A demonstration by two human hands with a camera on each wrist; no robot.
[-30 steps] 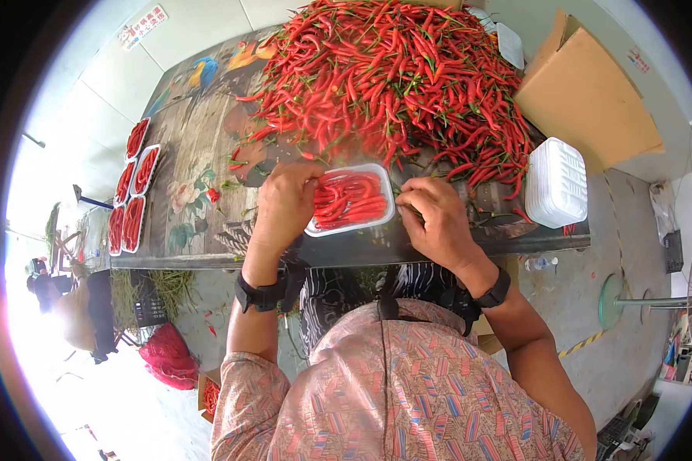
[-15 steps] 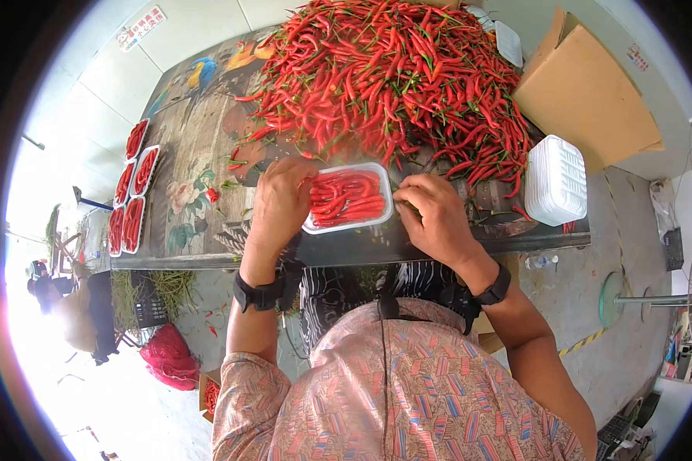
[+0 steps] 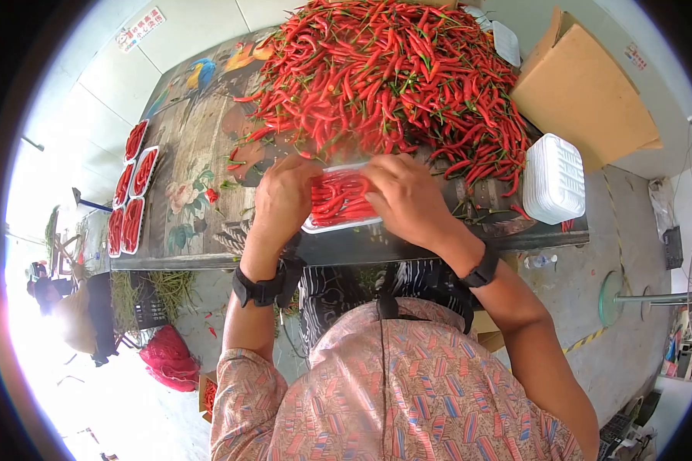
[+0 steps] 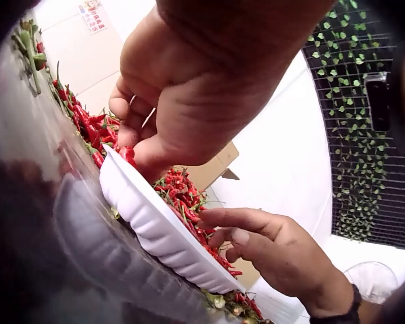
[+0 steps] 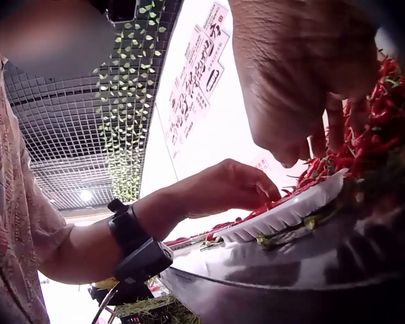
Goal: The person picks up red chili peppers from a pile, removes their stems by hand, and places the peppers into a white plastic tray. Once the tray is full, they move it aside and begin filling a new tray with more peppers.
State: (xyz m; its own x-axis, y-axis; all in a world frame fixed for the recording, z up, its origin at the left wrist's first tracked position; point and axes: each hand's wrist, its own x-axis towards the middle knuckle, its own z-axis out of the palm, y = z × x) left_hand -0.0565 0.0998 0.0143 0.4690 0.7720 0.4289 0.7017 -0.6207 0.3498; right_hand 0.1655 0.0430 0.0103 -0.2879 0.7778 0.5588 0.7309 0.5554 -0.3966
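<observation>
A white foam tray [image 3: 344, 225] of red chili peppers [image 3: 334, 201] sits near the table's front edge. My left hand [image 3: 283, 198] is at the tray's left end. In the left wrist view, its thumb and bent fingers pinch the tip of a red chili [image 4: 127, 154] just over the rim. Across the tray's right side reaches my right hand [image 3: 407, 201], hiding that end. Its fingers are loosely bent above the peppers, the forefinger [image 4: 233, 216] stretched out, and no chili shows between them.
Behind the tray rises a large heap of red chilies [image 3: 392, 77]. Stacked white trays [image 3: 555, 180] stand at the right, by a cardboard box [image 3: 588, 92]. Several filled trays [image 3: 133, 223] line the table's left edge. Loose stems and chilies lie on the tabletop [image 3: 192, 154].
My right hand has moved left from beside the tray to over its right side. My left hand stays at the left end, and the tray has barely shifted.
</observation>
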